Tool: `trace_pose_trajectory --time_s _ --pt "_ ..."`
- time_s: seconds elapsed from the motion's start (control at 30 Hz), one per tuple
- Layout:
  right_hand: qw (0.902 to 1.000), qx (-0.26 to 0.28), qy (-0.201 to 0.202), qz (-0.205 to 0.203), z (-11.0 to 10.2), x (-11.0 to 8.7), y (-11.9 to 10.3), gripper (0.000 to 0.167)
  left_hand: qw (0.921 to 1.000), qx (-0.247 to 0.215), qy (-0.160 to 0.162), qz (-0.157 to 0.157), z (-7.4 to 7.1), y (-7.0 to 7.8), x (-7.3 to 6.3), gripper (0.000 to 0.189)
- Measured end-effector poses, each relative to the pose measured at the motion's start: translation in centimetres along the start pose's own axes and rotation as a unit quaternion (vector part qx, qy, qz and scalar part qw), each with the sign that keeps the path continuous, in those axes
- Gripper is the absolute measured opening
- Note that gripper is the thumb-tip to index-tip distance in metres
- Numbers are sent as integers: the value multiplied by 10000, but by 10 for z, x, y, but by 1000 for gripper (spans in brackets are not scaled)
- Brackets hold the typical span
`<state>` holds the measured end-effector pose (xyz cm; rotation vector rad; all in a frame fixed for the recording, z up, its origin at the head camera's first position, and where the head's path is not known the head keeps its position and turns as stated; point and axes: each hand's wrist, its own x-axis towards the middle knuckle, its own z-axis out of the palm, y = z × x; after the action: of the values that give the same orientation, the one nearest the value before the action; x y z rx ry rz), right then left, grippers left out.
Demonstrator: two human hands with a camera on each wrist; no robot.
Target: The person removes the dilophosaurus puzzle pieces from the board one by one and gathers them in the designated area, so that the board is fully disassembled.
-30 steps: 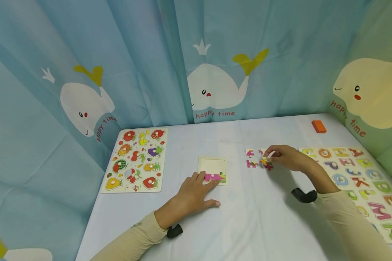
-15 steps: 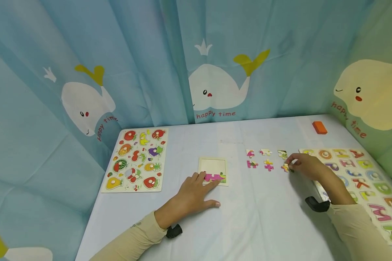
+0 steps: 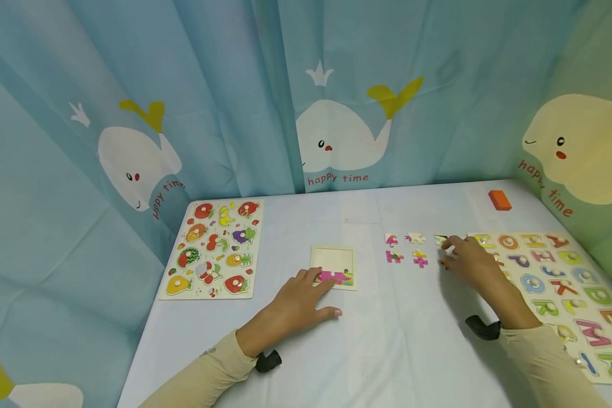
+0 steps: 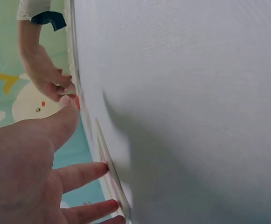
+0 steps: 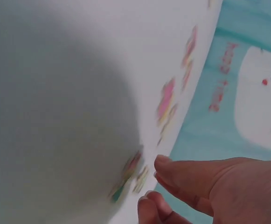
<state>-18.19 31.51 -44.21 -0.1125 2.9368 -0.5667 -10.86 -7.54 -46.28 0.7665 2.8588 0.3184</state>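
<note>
My left hand (image 3: 293, 306) rests its fingertips on the lower left edge of a small square puzzle board (image 3: 333, 256); its fingers are fairly straight. Pink and green pieces (image 3: 334, 276) fill the board's bottom row. In the left wrist view, fingers (image 4: 81, 177) touch the thin edge of the board (image 4: 111, 163). My right hand (image 3: 469, 262) hovers by the rightmost loose jigsaw pieces (image 3: 440, 240), partly hiding them. In the right wrist view its thumb and fingers (image 5: 186, 175) are apart, with no piece between them, beside a green and pink piece (image 5: 126, 175).
Several loose pieces (image 3: 394, 256) lie in two rows right of the board. A fruit peg puzzle (image 3: 211, 249) lies at the left, a letter peg puzzle (image 3: 556, 283) at the right under my forearm. An orange block (image 3: 500, 200) sits at the back right. Whale-print curtains surround the table.
My right hand has moved right from the middle loose pieces to the rightmost ones, which now lie apart from the others. My left hand has stayed on the board.
</note>
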Motion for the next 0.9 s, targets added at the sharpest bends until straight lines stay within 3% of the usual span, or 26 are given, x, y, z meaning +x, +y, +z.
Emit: trace_pose_trajectory --time_s 0.33,0.47,0.67,0.9 --pt "9914 671 128 -1114 25 9 -68 26 9988 -348 -135 -307 -8 -11 -15 74" --pt "9858 922 -101 -1397 40 12 -102 27 9989 -249 -142 -380 -8 -18 -19 76" --pt "9802 1092 -558 -1555 62 11 -150 33 9991 -189 -160 -346 -8 -24 -24 74" --pt "9651 1079 -492 -2336 86 10 -182 26 9995 -158 -90 -253 -7 -26 -24 72"
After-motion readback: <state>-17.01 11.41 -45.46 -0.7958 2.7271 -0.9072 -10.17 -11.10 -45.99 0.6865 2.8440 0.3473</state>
